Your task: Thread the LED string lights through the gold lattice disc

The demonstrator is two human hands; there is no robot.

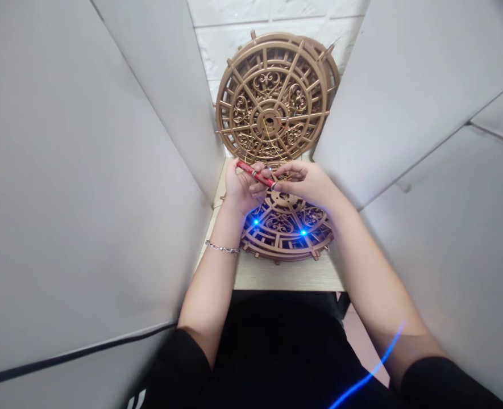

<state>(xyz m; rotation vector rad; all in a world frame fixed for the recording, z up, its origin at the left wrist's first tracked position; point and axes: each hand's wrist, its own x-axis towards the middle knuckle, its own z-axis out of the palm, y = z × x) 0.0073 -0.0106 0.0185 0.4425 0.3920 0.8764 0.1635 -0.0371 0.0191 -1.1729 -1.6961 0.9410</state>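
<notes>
A slim red pen-like stick (255,175) with silver bands slants across both hands. My left hand (241,187), palm up, has its fingers curled round the stick's left part. At the stick's lower right end, the thumb of my right hand (308,179) presses close, its fingers bent toward it. Below the hands lies a round bronze-coloured openwork frame (281,224) with scroll patterns, partly covered by them. Two blue lights glow on it. Thin wires run from the upright frame's middle down toward the hands.
Several similar round openwork frames (272,96) lean upright against the white brick wall (234,40). Pale panels stand close on the left (106,170) and right (417,85) of the narrow wooden tabletop (285,275). A black cable (80,352) runs along the lower left.
</notes>
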